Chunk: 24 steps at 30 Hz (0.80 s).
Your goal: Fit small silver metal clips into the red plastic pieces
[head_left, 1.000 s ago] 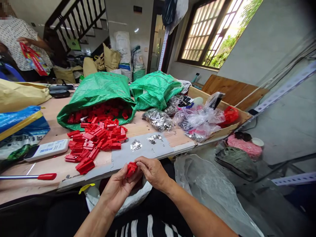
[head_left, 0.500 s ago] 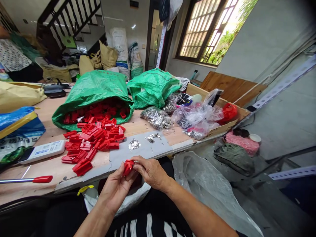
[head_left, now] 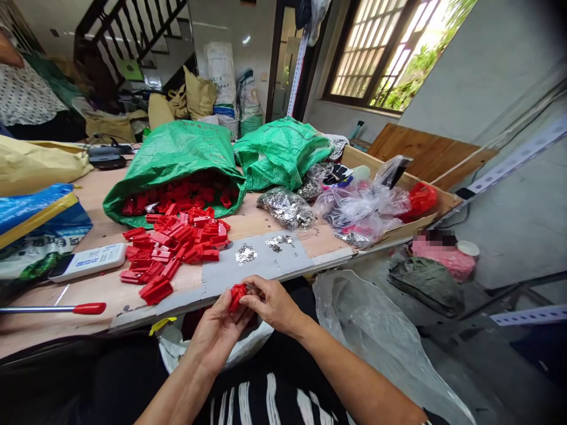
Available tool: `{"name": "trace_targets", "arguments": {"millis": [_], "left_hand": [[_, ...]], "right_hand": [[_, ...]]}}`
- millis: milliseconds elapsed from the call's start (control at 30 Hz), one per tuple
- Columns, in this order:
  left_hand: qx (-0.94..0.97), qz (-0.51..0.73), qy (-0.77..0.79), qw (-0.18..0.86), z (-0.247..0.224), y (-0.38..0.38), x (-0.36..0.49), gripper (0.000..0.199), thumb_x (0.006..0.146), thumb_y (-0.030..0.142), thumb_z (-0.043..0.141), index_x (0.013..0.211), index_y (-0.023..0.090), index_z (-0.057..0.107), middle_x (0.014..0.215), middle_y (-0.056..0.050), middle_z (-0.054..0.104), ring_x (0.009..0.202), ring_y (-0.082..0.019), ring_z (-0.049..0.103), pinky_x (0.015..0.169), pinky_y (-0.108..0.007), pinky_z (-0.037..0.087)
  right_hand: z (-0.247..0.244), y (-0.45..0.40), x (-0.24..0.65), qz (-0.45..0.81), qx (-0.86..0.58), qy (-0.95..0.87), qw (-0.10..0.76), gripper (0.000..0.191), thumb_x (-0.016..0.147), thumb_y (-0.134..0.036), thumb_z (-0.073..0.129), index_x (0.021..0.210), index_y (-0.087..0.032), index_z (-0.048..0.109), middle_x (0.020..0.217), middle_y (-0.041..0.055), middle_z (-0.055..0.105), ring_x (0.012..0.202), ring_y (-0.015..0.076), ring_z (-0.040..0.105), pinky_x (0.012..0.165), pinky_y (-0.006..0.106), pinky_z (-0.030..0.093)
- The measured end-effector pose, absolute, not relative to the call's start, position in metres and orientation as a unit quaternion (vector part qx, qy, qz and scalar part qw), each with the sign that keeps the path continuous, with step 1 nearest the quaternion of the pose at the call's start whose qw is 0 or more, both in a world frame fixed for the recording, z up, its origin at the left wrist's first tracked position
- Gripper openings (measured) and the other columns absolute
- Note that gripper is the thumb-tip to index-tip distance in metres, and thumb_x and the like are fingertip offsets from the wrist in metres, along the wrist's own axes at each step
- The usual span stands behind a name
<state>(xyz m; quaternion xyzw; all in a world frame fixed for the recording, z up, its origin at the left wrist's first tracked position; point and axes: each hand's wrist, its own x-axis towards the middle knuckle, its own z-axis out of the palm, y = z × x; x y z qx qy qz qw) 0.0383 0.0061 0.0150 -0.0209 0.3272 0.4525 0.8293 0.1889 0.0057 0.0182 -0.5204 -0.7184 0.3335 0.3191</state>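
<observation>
My left hand (head_left: 220, 327) is closed round a red plastic part (head_left: 238, 296), held just off the table's front edge. Thumb and forefinger of my right hand (head_left: 270, 304) pinch a small metal piece against that part's right side; the fingers mostly cover it. On the grey sheet (head_left: 225, 277) beyond my hands lie two small piles of silver metal pieces (head_left: 246, 254). To their left is a heap of similar red plastic parts (head_left: 177, 242), spilling from the mouth of a green woven sack (head_left: 186, 147).
A second green sack (head_left: 283, 153), a clear bag of metal pieces (head_left: 286, 208) and a box of plastic bags (head_left: 363, 203) stand behind. At left are a white device (head_left: 91, 262) and a red-handled rod (head_left: 88, 308). A white sack (head_left: 252, 348) hangs open below my hands. A person stands far left.
The view has shifted slightly, so everything sits a little further right. Both hands stay together at the red part, which has turned a little between my fingers.
</observation>
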Motion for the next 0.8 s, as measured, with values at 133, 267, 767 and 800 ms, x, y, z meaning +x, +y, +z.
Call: {"name": "trace_targets", "arguments": {"millis": [133,267,767,800], "left_hand": [[-0.002,0.482,0.314,0.818,0.015,-0.002,0.043,0.017,0.086,0.011,0.053,0.079,0.015,0.068,0.085,-0.005,0.073,0.077,-0.014,0.068,0.091,-0.037,0.051],[0.003,0.465,0.325,0.824,0.005,-0.003,0.039,0.015,0.086,0.011,0.054,0.08,0.015,0.068,0.086,-0.006,0.073,0.081,-0.016,0.069,0.088,-0.036,0.052],[0.007,0.417,0.407,0.813,-0.035,-0.004,0.009,0.008,0.078,0.009,0.064,0.082,0.015,0.068,0.084,-0.006,0.074,0.074,-0.015,0.07,0.079,-0.031,0.055],[0.037,0.414,0.414,0.809,-0.039,-0.004,0.006,0.008,0.076,0.01,0.067,0.081,0.015,0.068,0.084,-0.006,0.073,0.074,-0.015,0.069,0.078,-0.029,0.055]], "right_hand": [[0.014,0.004,0.188,0.259,-0.52,-0.758,0.296,0.029,0.092,-0.035,0.045,0.115,-0.02,0.054,0.092,0.0044,0.067,0.083,0.0159,0.061,0.074,0.024,0.041],[0.008,0.004,0.186,0.278,-0.529,-0.75,0.282,0.028,0.091,-0.033,0.048,0.117,-0.024,0.053,0.088,0.0012,0.067,0.076,0.0139,0.061,0.07,0.022,0.041],[-0.013,0.005,0.171,0.304,-0.526,-0.75,0.262,0.021,0.081,-0.03,0.063,0.099,-0.022,0.054,0.074,-0.0038,0.06,0.063,0.0105,0.054,0.058,0.019,0.036],[-0.013,0.006,0.173,0.301,-0.526,-0.752,0.258,0.023,0.081,-0.031,0.063,0.1,-0.022,0.054,0.074,-0.0039,0.06,0.062,0.0105,0.054,0.058,0.019,0.036]]}}
